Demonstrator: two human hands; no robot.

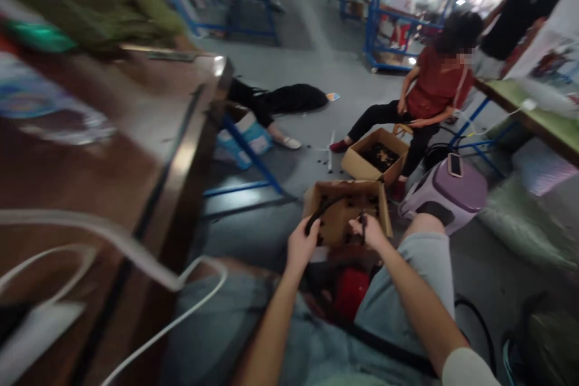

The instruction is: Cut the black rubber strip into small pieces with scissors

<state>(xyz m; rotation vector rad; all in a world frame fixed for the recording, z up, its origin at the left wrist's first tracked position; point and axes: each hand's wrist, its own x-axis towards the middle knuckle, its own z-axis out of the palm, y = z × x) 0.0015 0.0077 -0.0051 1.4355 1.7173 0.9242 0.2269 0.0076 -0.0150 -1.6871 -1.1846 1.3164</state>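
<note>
Left hand (302,245) at 8 o'clock of open brown cardboard box (333,229); fingers closed on long flexible black strip (324,208), arcing toward 2 o'clock over box. Right hand (371,232) at box's 4 o'clock; fingers curled around small dark object (363,223), identity unclear.

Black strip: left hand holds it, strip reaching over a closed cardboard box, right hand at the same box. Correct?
One error: the cardboard box is open, not closed; the head view looks straight into it. The rest is right: the left hand holds the black strip, which reaches over the box, and the right hand is at the same box.
</note>
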